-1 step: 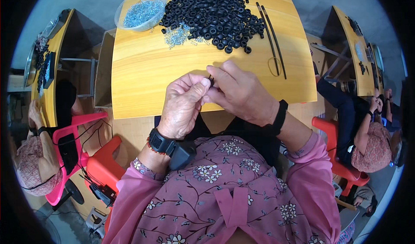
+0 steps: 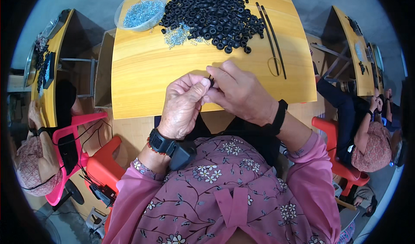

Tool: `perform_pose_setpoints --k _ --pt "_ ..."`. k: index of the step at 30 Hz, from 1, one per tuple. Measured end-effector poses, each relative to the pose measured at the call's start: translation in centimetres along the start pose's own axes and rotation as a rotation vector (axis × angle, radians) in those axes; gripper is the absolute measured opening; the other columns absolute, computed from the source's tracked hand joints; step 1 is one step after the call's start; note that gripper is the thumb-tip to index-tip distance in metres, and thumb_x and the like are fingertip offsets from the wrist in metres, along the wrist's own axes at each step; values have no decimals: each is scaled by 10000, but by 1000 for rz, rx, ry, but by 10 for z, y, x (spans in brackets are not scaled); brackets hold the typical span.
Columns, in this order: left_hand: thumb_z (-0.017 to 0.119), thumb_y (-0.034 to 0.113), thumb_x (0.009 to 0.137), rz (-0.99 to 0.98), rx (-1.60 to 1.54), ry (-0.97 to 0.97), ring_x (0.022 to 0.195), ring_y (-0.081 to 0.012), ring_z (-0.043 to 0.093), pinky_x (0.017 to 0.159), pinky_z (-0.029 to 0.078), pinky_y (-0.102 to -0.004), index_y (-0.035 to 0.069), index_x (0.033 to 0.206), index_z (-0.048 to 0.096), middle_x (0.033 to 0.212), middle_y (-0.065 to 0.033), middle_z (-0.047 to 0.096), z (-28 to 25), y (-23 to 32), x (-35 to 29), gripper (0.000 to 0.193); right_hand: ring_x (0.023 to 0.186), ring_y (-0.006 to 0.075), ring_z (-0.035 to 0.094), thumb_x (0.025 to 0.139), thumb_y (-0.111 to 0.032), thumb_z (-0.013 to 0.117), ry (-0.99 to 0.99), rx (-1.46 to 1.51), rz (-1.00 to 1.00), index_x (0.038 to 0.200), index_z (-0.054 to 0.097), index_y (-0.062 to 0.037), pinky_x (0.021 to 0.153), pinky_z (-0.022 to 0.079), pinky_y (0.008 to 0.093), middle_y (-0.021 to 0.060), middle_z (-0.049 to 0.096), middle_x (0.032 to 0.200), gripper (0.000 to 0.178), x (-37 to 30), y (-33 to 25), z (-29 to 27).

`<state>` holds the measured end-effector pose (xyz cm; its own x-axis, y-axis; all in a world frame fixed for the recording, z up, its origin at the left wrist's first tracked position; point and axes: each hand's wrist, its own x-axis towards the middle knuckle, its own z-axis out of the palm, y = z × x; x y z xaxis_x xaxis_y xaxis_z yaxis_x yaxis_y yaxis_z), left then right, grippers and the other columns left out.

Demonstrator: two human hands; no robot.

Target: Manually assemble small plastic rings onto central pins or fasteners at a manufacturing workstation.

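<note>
Both of my hands meet over the near edge of the yellow wooden table [image 2: 147, 88]. Between thumb and finger, my left hand [image 2: 182, 99] pinches a small black piece [image 2: 211, 82], mostly covered by the fingertips. My right hand [image 2: 242, 90] closes on the same piece from the other side, its fingertips touching it. A short dark tip sticks up between the fingers. Farther back lies a large heap of black rings and round caps [image 2: 207, 17]. Small clear-blue beads [image 2: 177, 35] are scattered at its near left side.
A clear round tub [image 2: 151, 26] of pale blue beads stands at the far left. Two thin dark rods [image 2: 273, 41] and a thin yellow loop [image 2: 274, 66] lie on the right. People sit at side tables; a red chair [image 2: 108, 162] is at my left.
</note>
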<state>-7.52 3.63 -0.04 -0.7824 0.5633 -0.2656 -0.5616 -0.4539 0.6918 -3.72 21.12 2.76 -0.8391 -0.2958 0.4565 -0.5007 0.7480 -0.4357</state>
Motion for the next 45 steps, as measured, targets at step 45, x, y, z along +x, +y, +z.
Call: perform_pose_setpoints --k 45 --pt "601 103 947 709 80 355 913 -210 615 907 498 -343 -45 1212 529 999 -129 624 -77 108 -15 312 709 302 613 843 -9 651 251 74 367 1032 635 19 637 491 364 142 597 799 192 -35 23 -29"
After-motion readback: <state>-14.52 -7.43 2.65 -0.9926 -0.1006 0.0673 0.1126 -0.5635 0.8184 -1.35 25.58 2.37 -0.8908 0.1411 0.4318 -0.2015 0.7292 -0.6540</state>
